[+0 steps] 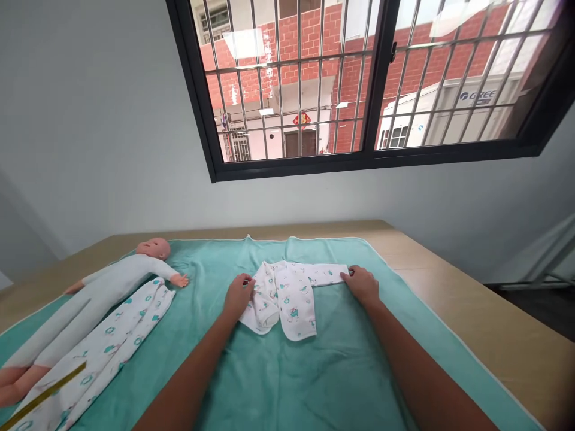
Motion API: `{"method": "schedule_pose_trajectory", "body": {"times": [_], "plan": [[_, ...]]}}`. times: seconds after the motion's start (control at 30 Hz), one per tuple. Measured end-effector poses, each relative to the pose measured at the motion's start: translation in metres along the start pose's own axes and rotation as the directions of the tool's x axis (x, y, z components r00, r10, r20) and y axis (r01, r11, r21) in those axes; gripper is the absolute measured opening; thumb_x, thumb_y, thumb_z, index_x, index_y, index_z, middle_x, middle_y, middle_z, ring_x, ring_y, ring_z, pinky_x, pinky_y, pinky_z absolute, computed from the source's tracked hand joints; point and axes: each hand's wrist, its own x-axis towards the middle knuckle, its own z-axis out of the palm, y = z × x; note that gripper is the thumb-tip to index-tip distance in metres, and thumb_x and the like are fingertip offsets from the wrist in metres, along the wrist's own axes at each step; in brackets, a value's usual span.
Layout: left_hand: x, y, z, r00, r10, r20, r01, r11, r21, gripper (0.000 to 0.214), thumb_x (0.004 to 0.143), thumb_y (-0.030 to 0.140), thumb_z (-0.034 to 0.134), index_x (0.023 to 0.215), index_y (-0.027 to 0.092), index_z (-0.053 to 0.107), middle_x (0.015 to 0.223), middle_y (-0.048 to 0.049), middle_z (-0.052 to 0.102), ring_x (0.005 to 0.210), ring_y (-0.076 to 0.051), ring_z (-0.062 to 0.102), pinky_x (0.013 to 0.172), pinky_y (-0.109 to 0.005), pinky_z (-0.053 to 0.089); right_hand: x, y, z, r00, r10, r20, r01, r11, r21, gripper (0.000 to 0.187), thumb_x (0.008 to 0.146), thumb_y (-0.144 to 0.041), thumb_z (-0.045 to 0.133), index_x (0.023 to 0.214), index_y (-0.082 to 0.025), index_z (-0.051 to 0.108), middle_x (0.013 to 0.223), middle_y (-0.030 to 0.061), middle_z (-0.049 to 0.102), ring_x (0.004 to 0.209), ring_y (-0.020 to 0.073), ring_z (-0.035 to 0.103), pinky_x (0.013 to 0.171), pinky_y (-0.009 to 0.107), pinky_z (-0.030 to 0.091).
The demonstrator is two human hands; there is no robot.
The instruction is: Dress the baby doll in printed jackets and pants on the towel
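A small white baby shirt (pixel 294 296) with teal and pink prints lies front up on the teal blanket (pixel 350 377). Its right-hand sleeve is stretched out straight, and my right hand (pixel 363 284) pinches the cuff end. On the other side, my left hand (pixel 238 294) grips the edge of the shirt near the left sleeve, which is folded down over the body. The front panels part at the lower middle.
At the left lies a baby doll (pixel 112 281) in a white bodysuit. Matching printed pants (pixel 130 323) lie beside it, with a yellowish strip (pixel 49 392) across them. The wooden table (pixel 431 269) borders the blanket; a barred window (pixel 296 78) is behind.
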Motion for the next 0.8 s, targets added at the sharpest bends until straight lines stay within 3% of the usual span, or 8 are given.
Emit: {"method": "schedule_pose_trajectory", "body": {"times": [0.13,0.23,0.37,0.5,0.6,0.63,0.73,0.8], "plan": [[0.005,0.006,0.005,0.996,-0.082,0.018,0.083,0.993,-0.078,0.053,0.08,0.039,0.064,0.126,0.014,0.054,0.117,-0.0132,0.065,0.096,-0.022,0.064,0.078,-0.028,0.047,0.001,-0.004,0.0,0.998,0.022,-0.066,-0.004,0.966,0.258,0.02,0.082,-0.034,0.054,0.088,-0.019,0.066,0.099,0.0117,0.068,0.099,0.0308,0.061,0.085,0.041,0.043],[0.002,0.011,0.005,0.992,-0.122,0.043,0.128,0.977,-0.168,0.036,0.08,0.04,0.062,0.106,0.014,0.064,0.092,-0.0083,0.069,0.08,-0.021,0.064,0.069,-0.028,0.046,-0.001,-0.017,-0.001,0.992,0.094,-0.087,-0.026,0.812,0.584,0.02,0.077,-0.039,0.055,0.081,-0.019,0.059,0.087,0.0085,0.067,0.087,0.0281,0.063,0.079,0.039,0.046],[-0.007,0.016,0.005,0.99,-0.133,0.045,0.14,0.927,-0.349,0.025,0.077,0.042,0.06,0.081,0.017,0.063,0.067,-0.0006,0.06,0.06,-0.016,0.056,0.056,-0.025,0.042,-0.016,-0.06,-0.016,0.995,0.057,-0.083,0.022,0.68,0.733,0.028,0.079,-0.047,0.054,0.091,-0.022,0.056,0.092,0.0043,0.069,0.085,0.0238,0.065,0.073,0.034,0.05],[-0.01,0.027,-0.013,0.984,-0.177,-0.038,0.13,0.837,-0.531,0.031,0.082,0.05,0.05,0.088,0.02,0.054,0.068,0.0033,0.054,0.055,-0.013,0.05,0.052,-0.024,0.042,-0.05,-0.115,-0.054,0.982,-0.185,0.039,0.006,0.236,0.972,0.028,0.079,-0.047,0.066,0.085,-0.023,0.052,0.101,0.0041,0.072,0.093,0.0241,0.068,0.08,0.035,0.052],[-0.007,0.039,-0.074,0.94,-0.26,-0.222,0.069,0.781,-0.621,0.029,0.086,0.049,0.048,0.095,0.022,0.049,0.076,0.0035,0.054,0.061,-0.012,0.052,0.057,-0.022,0.045,-0.077,-0.137,-0.073,0.919,-0.386,0.077,-0.018,0.154,0.988,0.027,0.083,-0.047,0.065,0.088,-0.023,0.055,0.112,0.0061,0.071,0.1,0.0243,0.068,0.089,0.038,0.05],[-0.006,0.043,-0.104,0.884,-0.311,-0.349,0.013,0.763,-0.647,0.027,0.085,0.046,0.053,0.095,0.021,0.05,0.077,0.0027,0.055,0.063,-0.012,0.052,0.059,-0.022,0.045,-0.084,-0.139,-0.072,0.899,-0.427,0.094,-0.016,0.181,0.983,0.028,0.084,-0.048,0.065,0.09,-0.023,0.056,0.111,0.0065,0.071,0.099,0.0241,0.069,0.089,0.039,0.05],[-0.007,0.049,-0.206,0.73,-0.209,-0.65,-0.146,0.883,-0.447,0.021,0.09,0.036,0.054,0.093,0.015,0.057,0.078,0.001,0.056,0.068,-0.011,0.051,0.065,-0.022,0.046,-0.094,-0.139,-0.048,0.868,-0.458,0.19,-0.056,0.29,0.955,0.033,0.08,-0.051,0.068,0.094,-0.022,0.06,0.106,0.0071,0.073,0.093,0.0231,0.07,0.087,0.038,0.051],[-0.01,0.048,-0.267,0.697,-0.139,-0.703,-0.169,0.921,-0.35,0.026,0.092,0.035,0.054,0.104,0.012,0.059,0.076,0.0018,0.056,0.067,-0.01,0.05,0.069,-0.024,0.049,-0.094,-0.137,-0.023,0.866,-0.417,0.276,-0.119,0.364,0.924,0.038,0.074,-0.054,0.071,0.09,-0.021,0.06,0.1,0.008,0.073,0.087,0.0236,0.07,0.082,0.038,0.052]]}}
